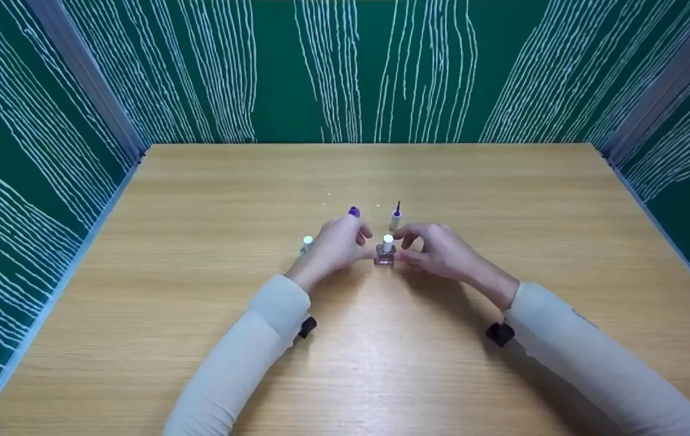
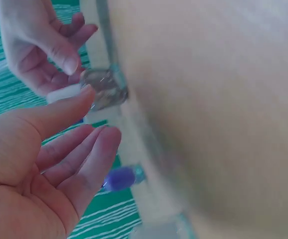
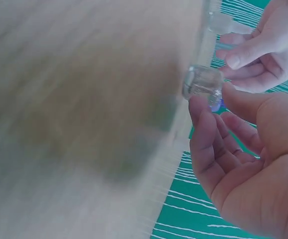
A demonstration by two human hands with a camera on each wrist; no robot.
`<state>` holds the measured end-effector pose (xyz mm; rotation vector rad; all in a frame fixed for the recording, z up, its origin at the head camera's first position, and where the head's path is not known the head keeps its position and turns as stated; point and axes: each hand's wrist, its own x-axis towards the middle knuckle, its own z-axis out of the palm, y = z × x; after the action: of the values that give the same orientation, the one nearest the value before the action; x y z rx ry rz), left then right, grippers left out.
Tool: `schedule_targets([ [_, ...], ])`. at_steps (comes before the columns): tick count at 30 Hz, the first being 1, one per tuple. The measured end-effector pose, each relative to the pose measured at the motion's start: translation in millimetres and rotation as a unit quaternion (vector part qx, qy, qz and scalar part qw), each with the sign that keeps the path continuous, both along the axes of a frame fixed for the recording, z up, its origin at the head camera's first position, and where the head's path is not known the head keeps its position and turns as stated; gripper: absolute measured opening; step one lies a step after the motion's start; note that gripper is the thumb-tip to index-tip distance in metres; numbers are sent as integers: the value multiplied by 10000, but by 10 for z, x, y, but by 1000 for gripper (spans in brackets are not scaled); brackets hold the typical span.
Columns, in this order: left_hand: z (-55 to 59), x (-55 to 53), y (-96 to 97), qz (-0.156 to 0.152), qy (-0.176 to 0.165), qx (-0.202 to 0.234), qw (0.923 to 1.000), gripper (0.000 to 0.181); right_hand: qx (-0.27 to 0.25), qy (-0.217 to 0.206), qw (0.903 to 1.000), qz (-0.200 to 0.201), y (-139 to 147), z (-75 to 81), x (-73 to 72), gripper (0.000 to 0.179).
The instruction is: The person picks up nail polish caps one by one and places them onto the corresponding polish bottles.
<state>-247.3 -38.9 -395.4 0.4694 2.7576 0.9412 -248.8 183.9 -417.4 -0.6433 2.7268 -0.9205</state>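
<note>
On the wooden table [image 1: 200, 290], both hands' fingers [image 1: 364, 233] half hide a clear bottle [image 1: 385, 253].

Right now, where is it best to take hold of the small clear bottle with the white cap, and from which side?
Probably by its squat clear glass body, fingers on opposite flat sides, coming in level from left and right. The small clear bottle stands upright on the table, and the left hand and right hand already flank it there; the white cap is narrower.

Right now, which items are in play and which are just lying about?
In play: clear nail polish bottle with white cap, touched by left hand and right hand.
Lying about: purple-capped bottle, white-capped bottle, brush cap, wooden table.
</note>
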Motion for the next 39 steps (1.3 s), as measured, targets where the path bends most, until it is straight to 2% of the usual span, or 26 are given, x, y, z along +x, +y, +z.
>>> schedule_targets([
  [4, 149, -3, -97, 464, 217, 21, 9987, 32, -9, 75, 9999, 70, 84, 54, 12, 34],
  [9, 225, -47, -162, 1227, 303, 39, 9920, 56, -42, 92, 9999, 67, 177, 86, 7, 32],
  [12, 221, -104, -141, 1458, 192, 87, 9891, 67, -50, -31, 10000, -18, 229, 96, -7, 32],
  [15, 195, -163, -101, 1545, 1, 104, 9879, 69, -47, -130, 9999, -69, 272, 99, -11, 32],
  [20, 130, -259, -34, 1703, -195, -102, 9851, 71, -30, -131, 9999, -62, 325, 97, -3, 31],
  [28, -79, -367, 82, 1821, -319, -22, 9828, 76, 38, -154, 9999, 34, 424, 78, 35, 29],
  [34, -180, -380, 150, 2042, -167, 103, 9787, 59, -6, -151, 9998, 114, 452, 54, 44, 28],
  [39, -245, -383, 132, 2204, -85, 270, 9750, 45, 45, -205, 9997, 88, 438, 41, 42, 27],
])
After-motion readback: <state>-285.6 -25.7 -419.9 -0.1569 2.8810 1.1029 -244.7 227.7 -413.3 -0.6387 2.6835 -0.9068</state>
